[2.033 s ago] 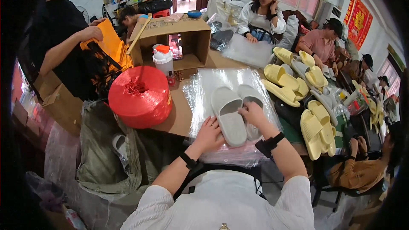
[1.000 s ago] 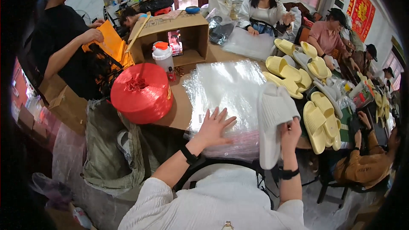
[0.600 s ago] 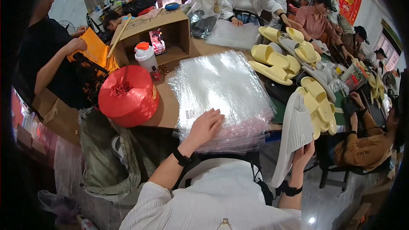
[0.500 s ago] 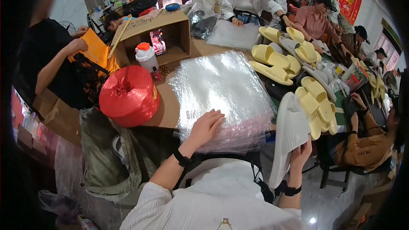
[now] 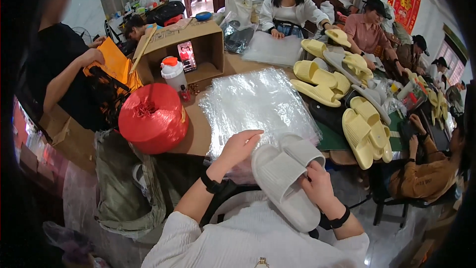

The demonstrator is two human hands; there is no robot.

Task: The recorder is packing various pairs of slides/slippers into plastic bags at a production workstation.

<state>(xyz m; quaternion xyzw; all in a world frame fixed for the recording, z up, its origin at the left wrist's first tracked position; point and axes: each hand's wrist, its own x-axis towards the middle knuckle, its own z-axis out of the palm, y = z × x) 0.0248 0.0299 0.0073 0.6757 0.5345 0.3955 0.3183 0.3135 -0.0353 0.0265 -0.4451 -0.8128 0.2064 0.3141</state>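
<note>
My right hand (image 5: 319, 184) grips a pair of pale grey slippers (image 5: 276, 172) at the strap of the nearer one, over the table's front edge. The slippers lie against each other, toes pointing away from me. My left hand (image 5: 239, 151) rests at the near part of a stack of clear plastic bags (image 5: 258, 104), its fingers stretched out close to the slippers' toe end. Whether a bag edge is under those fingers is hard to see. The slippers cover the near right corner of the stack.
A red twine roll (image 5: 152, 119), a white bottle (image 5: 173, 73) and an open cardboard box (image 5: 210, 54) with a lit phone (image 5: 187, 56) stand left. Yellow slippers (image 5: 359, 131) lie in rows at right. Co-workers sit and stand around the table. A green sack (image 5: 111, 188) hangs below left.
My right hand has brought the slippers from the right to in front of me, turning them so both show. My left hand has shifted slightly. A co-worker across the table has lifted a yellow slipper.
</note>
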